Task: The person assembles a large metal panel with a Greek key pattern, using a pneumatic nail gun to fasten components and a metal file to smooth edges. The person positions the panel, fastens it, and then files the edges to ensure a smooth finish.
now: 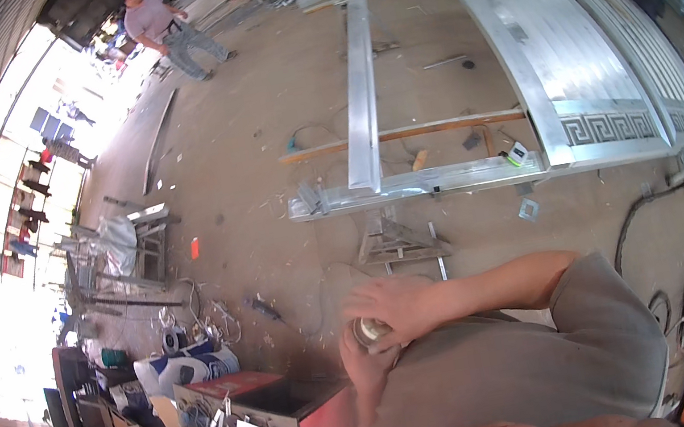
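though gripped, round shiny metal can

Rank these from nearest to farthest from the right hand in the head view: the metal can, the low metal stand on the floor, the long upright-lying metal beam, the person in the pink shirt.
From the right hand:
1. Metal can, under the palm, touching.
2. Low metal stand, on the floor just ahead.
3. Long metal beam, farther ahead, across the frame.
4. Person in the pink shirt, far left, by the doorway.

Both hands, left hand and right hand, around a small metal can above the workshop floor.
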`<action>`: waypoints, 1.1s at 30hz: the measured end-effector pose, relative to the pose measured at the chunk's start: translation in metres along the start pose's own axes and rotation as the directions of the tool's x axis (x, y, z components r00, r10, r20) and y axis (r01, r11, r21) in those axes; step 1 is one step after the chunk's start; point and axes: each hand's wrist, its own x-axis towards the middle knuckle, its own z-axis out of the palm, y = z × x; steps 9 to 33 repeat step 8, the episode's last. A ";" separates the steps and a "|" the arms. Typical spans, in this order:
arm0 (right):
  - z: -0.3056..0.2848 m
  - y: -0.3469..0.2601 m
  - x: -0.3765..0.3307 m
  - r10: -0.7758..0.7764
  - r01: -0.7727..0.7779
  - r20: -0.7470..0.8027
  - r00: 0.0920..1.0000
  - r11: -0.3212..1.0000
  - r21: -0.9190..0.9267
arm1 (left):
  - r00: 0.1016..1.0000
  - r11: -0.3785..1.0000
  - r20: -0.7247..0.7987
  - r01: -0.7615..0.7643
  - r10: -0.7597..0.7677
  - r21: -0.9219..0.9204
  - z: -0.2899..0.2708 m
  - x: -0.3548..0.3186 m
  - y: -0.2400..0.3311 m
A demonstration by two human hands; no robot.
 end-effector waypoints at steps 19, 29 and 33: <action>-0.028 0.008 -0.039 -0.084 0.066 -0.095 0.992 0.983 -0.171 | 0.946 0.948 0.068 -0.318 0.316 0.019 -0.001 0.055 0.026; -0.028 0.008 -0.039 -0.084 0.066 -0.095 0.992 0.983 -0.171 | 0.946 0.948 0.068 -0.318 0.316 0.019 -0.001 0.055 0.026; -0.028 0.008 -0.039 -0.084 0.066 -0.095 0.992 0.983 -0.171 | 0.946 0.948 0.068 -0.318 0.316 0.019 -0.001 0.055 0.026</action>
